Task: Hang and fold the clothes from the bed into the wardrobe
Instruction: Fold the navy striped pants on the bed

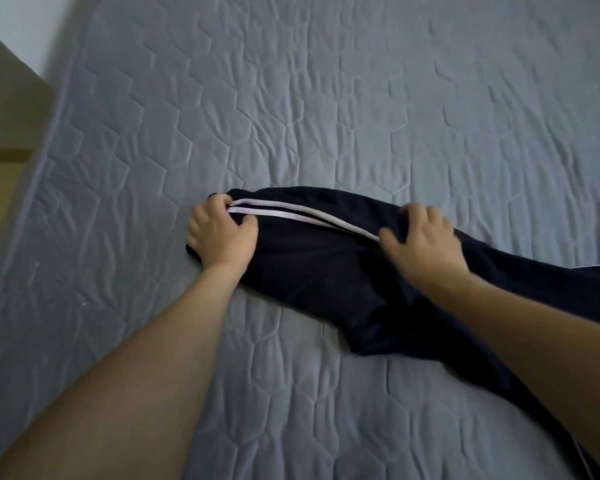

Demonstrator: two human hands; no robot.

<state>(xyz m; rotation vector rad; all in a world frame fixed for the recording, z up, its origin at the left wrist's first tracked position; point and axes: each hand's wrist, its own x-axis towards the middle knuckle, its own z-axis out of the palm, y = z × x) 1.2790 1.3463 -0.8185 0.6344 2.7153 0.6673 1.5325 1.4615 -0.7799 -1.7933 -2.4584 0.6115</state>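
both hands (222, 233) on dark trousers (319, 265)

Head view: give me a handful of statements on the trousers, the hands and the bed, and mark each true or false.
1. The dark trousers lie on the bed. True.
2. Only one hand touches the trousers. False: the left hand and the right hand are both on them.
3. The trousers carry white stripes along one side. True.
4. The left hand is at the end of the trousers where the stripes finish. True.
5. The trousers hang on a hanger. False: no hanger shows; they lie on the quilted cover.
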